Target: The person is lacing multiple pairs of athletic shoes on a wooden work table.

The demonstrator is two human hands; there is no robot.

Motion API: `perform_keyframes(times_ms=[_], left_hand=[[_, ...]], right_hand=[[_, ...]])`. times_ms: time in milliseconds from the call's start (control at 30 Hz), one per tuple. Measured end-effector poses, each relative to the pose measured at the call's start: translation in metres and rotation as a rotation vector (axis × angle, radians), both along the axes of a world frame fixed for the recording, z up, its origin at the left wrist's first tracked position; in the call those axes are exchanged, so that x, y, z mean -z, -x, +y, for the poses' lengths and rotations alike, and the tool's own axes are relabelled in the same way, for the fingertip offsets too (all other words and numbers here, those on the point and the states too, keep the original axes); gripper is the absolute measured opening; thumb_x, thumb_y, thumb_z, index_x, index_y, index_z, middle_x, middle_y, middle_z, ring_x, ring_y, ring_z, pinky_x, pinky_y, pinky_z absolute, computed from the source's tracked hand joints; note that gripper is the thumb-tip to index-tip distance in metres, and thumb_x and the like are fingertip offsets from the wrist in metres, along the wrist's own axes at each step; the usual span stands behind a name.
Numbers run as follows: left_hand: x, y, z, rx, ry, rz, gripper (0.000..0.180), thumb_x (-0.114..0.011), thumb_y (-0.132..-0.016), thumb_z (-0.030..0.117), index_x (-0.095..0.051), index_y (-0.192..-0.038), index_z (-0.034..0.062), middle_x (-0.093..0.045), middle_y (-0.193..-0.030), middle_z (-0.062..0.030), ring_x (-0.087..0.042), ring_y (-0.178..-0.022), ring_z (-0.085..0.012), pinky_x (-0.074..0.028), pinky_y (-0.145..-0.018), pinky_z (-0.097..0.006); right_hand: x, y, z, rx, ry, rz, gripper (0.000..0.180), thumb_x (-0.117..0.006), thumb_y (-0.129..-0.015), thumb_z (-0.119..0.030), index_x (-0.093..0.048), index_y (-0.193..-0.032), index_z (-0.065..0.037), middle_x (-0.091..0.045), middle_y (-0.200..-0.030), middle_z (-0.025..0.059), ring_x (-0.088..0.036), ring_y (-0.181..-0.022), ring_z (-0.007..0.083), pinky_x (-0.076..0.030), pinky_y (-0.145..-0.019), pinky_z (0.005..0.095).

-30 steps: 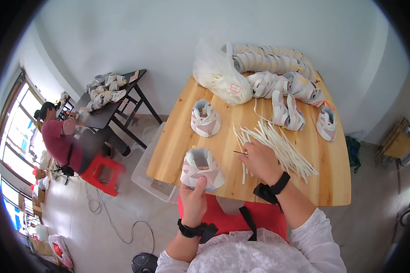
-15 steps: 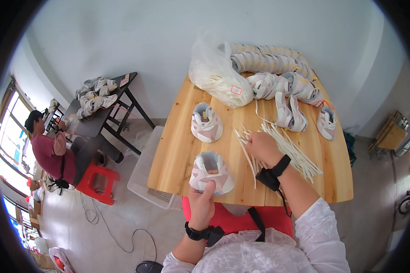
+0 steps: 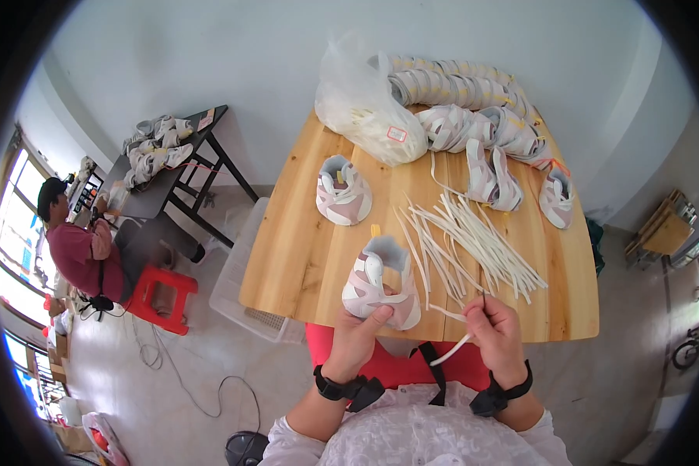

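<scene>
A pink and white shoe (image 3: pixel 380 283) is gripped at its near end by the left hand (image 3: pixel 357 334), the thumb pressed onto the upper and the fingers closed beneath it, so that the shoe sits at the near edge of the wooden table (image 3: pixel 303 256) with its opening turned up. A single white lace (image 3: pixel 454 349) is pinched between thumb and fingertips of the right hand (image 3: pixel 497 330), which is closed on it just beside the shoe; one end trails down over the table edge. For the lacing to go well, the shoe should probably be held steady with its eyelets facing up, and the lace taken close to its tip (a long floppy end would be hard to aim). The loose bundle of white laces (image 3: pixel 474 241) lies just beyond the right hand and is best left undisturbed. Compared with the frame half a second earlier, the right hand has been drawn back from the bundle toward the body with one lace separated out, while the shoe has been kept in the left hand at much the same spot. A second shoe (image 3: pixel 343 190) rests farther up the table, a plastic bag (image 3: pixel 365 113) and a row of shoes (image 3: pixel 481 116) beyond it.
</scene>
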State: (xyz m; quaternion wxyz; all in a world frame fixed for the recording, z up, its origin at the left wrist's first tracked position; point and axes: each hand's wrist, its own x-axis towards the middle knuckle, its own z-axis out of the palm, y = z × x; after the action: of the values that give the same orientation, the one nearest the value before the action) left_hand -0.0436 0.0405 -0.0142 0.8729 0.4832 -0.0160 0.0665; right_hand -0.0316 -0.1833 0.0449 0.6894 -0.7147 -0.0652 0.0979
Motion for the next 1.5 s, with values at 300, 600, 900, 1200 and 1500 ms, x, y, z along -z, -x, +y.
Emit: perform_keyframes(times_ms=[300, 600, 900, 1200, 1500], left_hand=[[-0.008, 0.013, -0.018, -0.026, 0.018, 0.171, 0.026, -0.064, -0.088, 0.005, -0.059, -0.114, 0.0016, -0.065, -0.108, -0.0062, -0.060, -0.099, -0.0138, -0.048, -0.086, -0.030], [-0.007, 0.008, -0.017, 0.011, -0.050, 0.255, 0.030, -0.067, -0.087, 0.009, -0.058, -0.114, -0.0002, -0.066, -0.105, -0.0087, -0.064, -0.095, -0.0177, -0.051, -0.083, -0.033], [-0.010, 0.004, -0.032, 0.003, -0.172, 0.077, 0.018, -0.066, -0.090, 0.011, -0.065, -0.104, 0.0010, -0.068, -0.094, -0.0024, -0.062, -0.086, -0.0091, -0.050, -0.076, -0.024], [-0.002, 0.005, -0.021, 0.034, -0.276, 0.087, 0.035, -0.058, -0.095, 0.011, -0.048, -0.127, 0.0012, -0.061, -0.113, -0.0044, -0.057, -0.101, -0.0108, -0.047, -0.087, -0.028], [0.001, 0.004, -0.023, 0.067, -0.190, 0.081, 0.034, -0.055, -0.094, 0.006, -0.048, -0.127, 0.0001, -0.060, -0.115, -0.0049, -0.057, -0.104, -0.0118, -0.047, -0.089, -0.028]], right_hand=[[-0.003, -0.012, 0.027, -0.070, 0.040, -0.245, 0.012, -0.058, -0.092, -0.008, -0.063, -0.096, 0.002, -0.066, -0.079, 0.0064, -0.062, -0.071, 0.0121, -0.047, -0.062, 0.0256], [0.008, -0.022, 0.024, -0.121, 0.407, -0.535, 0.012, -0.067, -0.080, -0.006, -0.063, -0.091, -0.003, -0.062, -0.079, 0.0100, -0.062, -0.069, 0.0290, -0.048, -0.058, 0.0338], [0.005, -0.021, 0.038, -0.046, 0.300, -0.544, 0.015, -0.072, -0.079, -0.010, -0.063, -0.089, -0.004, -0.062, -0.078, 0.0088, -0.062, -0.066, 0.0266, -0.047, -0.056, 0.0340], [0.005, -0.028, 0.026, -0.131, 0.193, -0.218, 0.012, -0.069, -0.082, -0.009, -0.062, -0.086, 0.000, -0.062, -0.073, 0.0051, -0.055, -0.061, 0.0123, -0.043, -0.055, 0.0262], [0.010, -0.029, 0.036, -0.116, 0.100, -0.216, 0.011, -0.068, -0.083, -0.010, -0.061, -0.082, -0.001, -0.058, -0.071, -0.0019, -0.046, -0.061, 0.0034, -0.038, -0.054, 0.0204]])
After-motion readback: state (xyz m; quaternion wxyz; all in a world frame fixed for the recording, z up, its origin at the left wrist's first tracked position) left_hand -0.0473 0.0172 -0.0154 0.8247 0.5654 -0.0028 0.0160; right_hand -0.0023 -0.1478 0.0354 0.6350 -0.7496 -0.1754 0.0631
